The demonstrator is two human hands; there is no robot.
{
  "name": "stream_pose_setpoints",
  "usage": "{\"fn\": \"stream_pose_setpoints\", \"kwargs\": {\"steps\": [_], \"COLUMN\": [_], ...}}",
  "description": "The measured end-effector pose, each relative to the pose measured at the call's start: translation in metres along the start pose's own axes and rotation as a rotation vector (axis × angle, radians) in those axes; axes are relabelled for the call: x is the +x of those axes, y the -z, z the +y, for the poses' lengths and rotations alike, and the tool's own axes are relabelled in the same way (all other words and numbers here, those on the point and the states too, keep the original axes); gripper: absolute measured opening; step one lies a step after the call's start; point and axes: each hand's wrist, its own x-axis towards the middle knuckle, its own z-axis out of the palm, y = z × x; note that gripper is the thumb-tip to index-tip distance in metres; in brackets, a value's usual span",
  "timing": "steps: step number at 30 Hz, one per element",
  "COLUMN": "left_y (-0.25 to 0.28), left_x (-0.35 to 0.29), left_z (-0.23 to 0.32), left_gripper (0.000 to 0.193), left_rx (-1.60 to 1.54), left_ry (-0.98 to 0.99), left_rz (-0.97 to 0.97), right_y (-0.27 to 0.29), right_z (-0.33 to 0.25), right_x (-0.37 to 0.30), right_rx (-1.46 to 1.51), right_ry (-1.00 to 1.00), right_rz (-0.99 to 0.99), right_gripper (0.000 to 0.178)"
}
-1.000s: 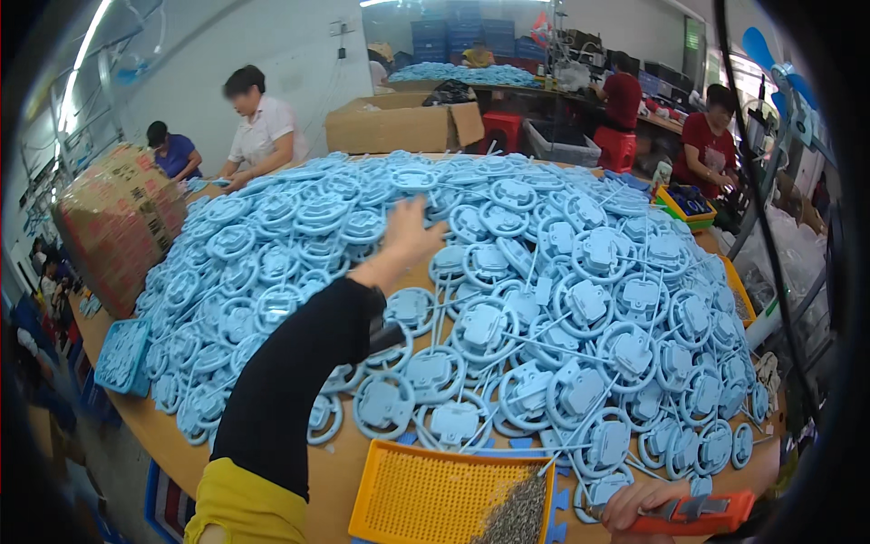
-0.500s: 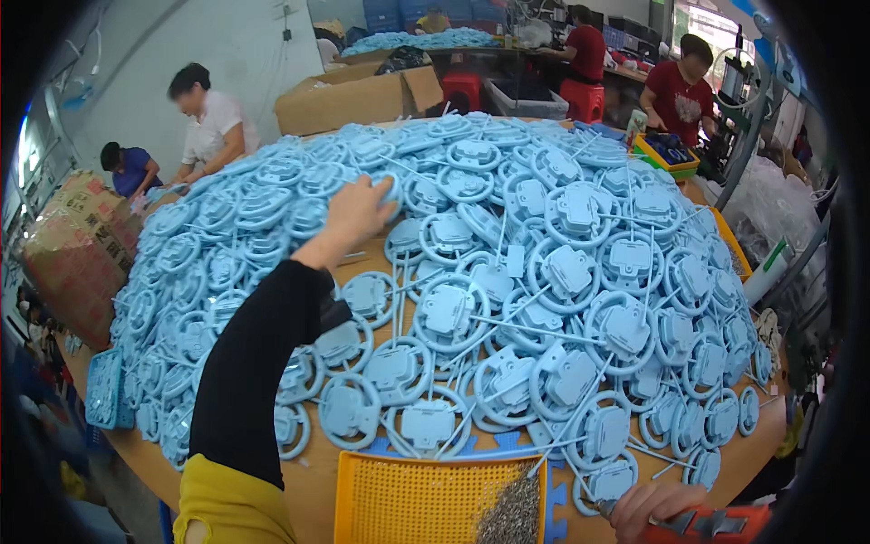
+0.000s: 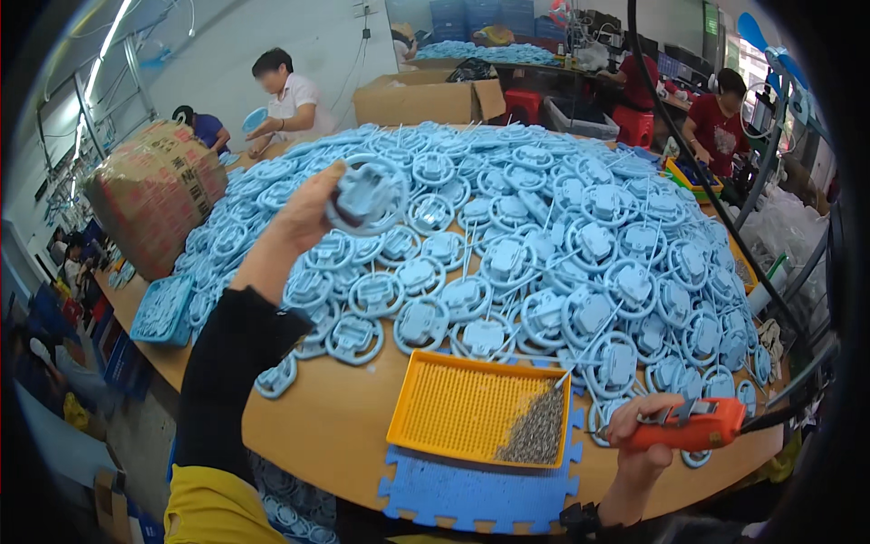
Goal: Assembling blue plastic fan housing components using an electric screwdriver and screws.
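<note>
Left hand (image 3: 304, 213) lifting a blue round part (image 3: 367, 195), upper centre.
Right hand (image 3: 645, 433) gripping an orange electric screwdriver (image 3: 691, 426), lower right, beside the screw tray (image 3: 453, 408).

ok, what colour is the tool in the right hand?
Orange-red, seen in the head view: the power screwdriver held in the right hand.

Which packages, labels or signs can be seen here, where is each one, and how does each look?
Wrapped bundle: far left table edge, bulky, brown with red print under clear film.
Open box: behind the blue pile, brown cardboard, flaps up.
Green sign: top right wall, small rectangle.
Crates: top centre, stacked, blue.
Left hand holds a blue part; right hand holds an orange tool.
</note>
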Motion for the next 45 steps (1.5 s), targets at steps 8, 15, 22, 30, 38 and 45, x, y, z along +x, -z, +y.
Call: {"fn": "stream_pose_setpoints", "kwargs": {"steps": [8, 15, 22, 30, 38, 45], "left_y": [0.096, 0.228, 0.003, -0.011, -0.014, -0.017], "left_x": [-0.134, -0.079, -0.053, 0.033, 0.032, 0.022], "left_z": [-0.002, -0.029, -0.111, -0.165, -0.167, -0.082], "left_gripper": [0.034, 0.043, 0.055, 0.083, 0.086, 0.082], "left_rx": [0.390, 0.679, 1.472, 1.545, 1.287, 1.089], "left_ry": [0.380, -0.192, -0.482, -0.066, -0.221, -1.013], "left_rz": [0.145, 0.878, -0.199, -0.225, -0.146, 0.202], "right_y": [-0.025, -0.053, -0.076, -0.077, -0.083, -0.092], "right_z": [0.003, 0.018, 0.036, 0.037, 0.063, 0.093], "right_x": [-0.017, -0.020, -0.015, -0.017, -0.003, 0.010], "right_rx": [-0.132, -0.064, -0.111, 0.023, -0.031, -0.124], "right_ry": [-0.082, -0.092, -0.147, -0.205, -0.205, -0.097], "right_rz": [-0.007, -0.085, -0.066, -0.070, -0.086, -0.008], "right_gripper": [0.076, 0.077, 0.073, 0.074, 0.076, 0.074]}}
